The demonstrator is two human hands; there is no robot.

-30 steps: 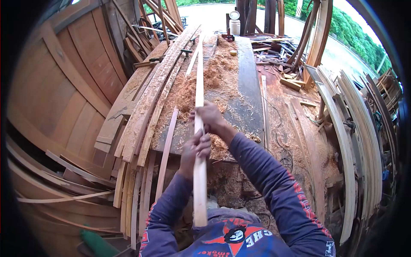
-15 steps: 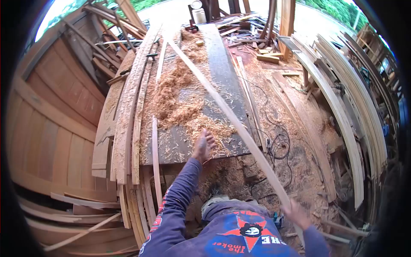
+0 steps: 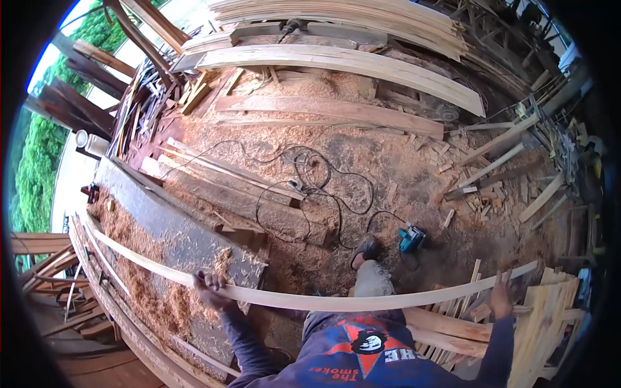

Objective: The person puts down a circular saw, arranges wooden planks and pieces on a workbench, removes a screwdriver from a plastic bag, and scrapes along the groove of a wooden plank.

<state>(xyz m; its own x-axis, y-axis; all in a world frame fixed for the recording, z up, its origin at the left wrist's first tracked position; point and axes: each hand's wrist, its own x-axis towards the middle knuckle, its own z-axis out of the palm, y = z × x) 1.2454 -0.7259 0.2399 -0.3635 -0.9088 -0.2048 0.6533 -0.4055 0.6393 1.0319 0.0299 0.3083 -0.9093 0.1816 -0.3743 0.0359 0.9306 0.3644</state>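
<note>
Wood strip (image 3: 323, 302), likely light but whippy, runs across your front and out over the near edge of the bench (image 3: 165, 205), your left hand (image 3: 211, 288) curled round it above the bench, your right hand (image 3: 501, 297) clasping near one end, a wide hold that should curb flexing.

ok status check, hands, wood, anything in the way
Left hand, right hand both on strip. Strip held across body, partly over bench. Cord and power tool on floor near foot, possible trip.
</note>
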